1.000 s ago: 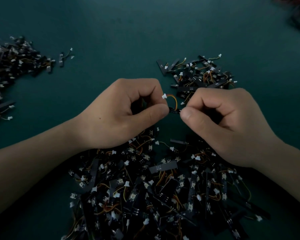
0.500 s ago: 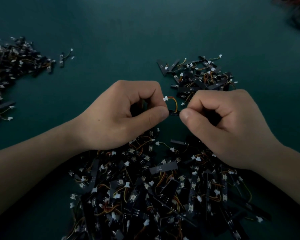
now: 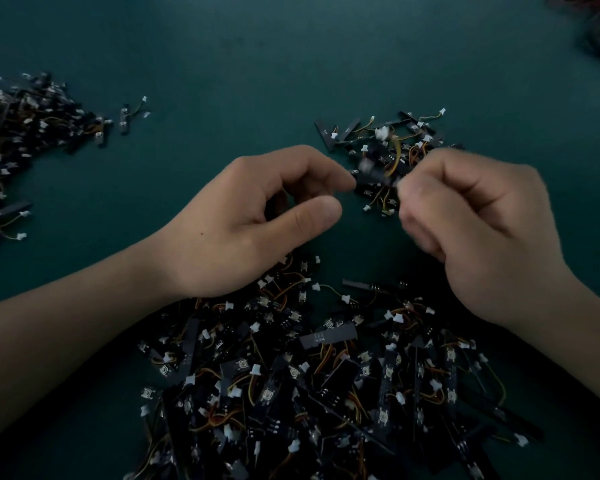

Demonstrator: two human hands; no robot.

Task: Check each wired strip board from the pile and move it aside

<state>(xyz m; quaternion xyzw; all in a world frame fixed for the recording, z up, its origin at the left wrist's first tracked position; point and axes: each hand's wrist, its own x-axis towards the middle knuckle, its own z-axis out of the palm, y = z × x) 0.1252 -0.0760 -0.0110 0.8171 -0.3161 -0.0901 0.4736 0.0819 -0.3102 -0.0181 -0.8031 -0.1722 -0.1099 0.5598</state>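
The wired strip board [image 3: 373, 171] in play is a motion-blurred dark strip with an orange-yellow lead looping up to a white connector. It sits over the near edge of the small heap of boards [image 3: 420, 133] beyond the hands. The right hand [image 3: 482, 233] is at its end with fingers curled, but the blur hides whether thumb and forefinger pinch it or not. The left hand [image 3: 253, 220] is just beside it, loosely curled, thumb and forefinger parted around nothing.

The step looks like setting a checked board aside. It is best dropped well onto the small heap, lead clear of the fingers, so it cannot slide back toward the big unsorted pile [image 3: 326, 393] under the wrists. A further heap [image 3: 21, 140] lies far left on the green counter [image 3: 222, 64].
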